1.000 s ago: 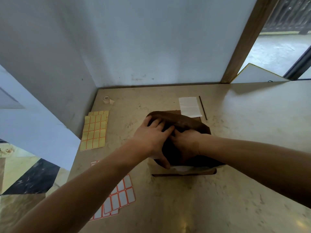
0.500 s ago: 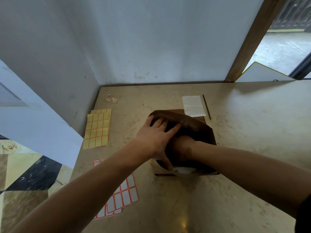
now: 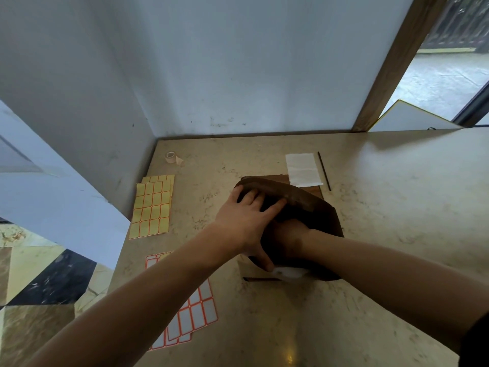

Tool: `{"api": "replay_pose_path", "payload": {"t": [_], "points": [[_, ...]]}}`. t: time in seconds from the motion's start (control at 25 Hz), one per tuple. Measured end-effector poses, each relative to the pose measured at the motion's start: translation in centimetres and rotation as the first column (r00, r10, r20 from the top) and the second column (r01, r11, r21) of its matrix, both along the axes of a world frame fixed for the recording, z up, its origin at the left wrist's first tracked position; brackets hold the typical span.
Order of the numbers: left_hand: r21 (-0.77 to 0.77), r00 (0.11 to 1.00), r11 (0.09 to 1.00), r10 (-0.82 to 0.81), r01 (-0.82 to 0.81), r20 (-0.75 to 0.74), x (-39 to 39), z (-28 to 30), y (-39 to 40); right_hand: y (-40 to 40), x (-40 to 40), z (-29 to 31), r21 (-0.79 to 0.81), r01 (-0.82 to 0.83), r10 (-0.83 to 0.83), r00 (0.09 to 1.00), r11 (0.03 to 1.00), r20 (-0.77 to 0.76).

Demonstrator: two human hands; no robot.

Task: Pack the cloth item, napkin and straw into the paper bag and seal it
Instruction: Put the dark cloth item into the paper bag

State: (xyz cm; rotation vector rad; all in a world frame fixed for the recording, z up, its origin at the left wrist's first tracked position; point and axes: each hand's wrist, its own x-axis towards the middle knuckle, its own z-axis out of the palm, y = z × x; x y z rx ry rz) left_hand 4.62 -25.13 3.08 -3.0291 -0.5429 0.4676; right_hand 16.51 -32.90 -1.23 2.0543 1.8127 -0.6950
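Note:
A brown paper bag lies at the middle of the table, its dark mouth gaping toward me. My left hand grips the mouth, with fingers over the upper rim and the thumb on the lower edge. My right hand is sunk inside the bag up to the wrist, and its fingers are hidden. A bit of white cloth peeks out at the bag's near edge, under my right wrist. The white napkin lies flat behind the bag. The thin dark straw lies just right of the napkin.
A yellow label sheet and white label sheets lie to the left, near the table's left edge. A small tape roll sits in the far left corner. Walls close the back and left sides.
My right hand has pushed deeper into the bag, and its knuckles are now hidden. My left hand has spread its fingers along the upper rim.

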Motion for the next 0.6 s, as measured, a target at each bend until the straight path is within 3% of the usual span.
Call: {"api": "replay_pose_path", "payload": {"t": [0.16, 0.32, 0.6], "points": [[0.018, 1.0, 1.0, -0.018, 0.018, 0.01, 0.1, 0.2, -0.1, -0.4, 0.8, 0.1, 0.047, -0.087, 0.086, 0.996, 0.995, 0.018], [0.026, 0.999, 0.999, -0.031, 0.03, 0.027, 0.5, 0.3, 0.0, -2.2, 2.4, 1.6, 0.152, -0.036, 0.037, 0.999, 0.988, -0.008], [0.011, 0.994, 0.994, -0.106, 0.105, 0.037, 0.3, 0.7, 0.1, -6.6, 5.2, 5.7, 0.26, -0.101, 0.07, 0.99, 0.96, 0.125]]}}
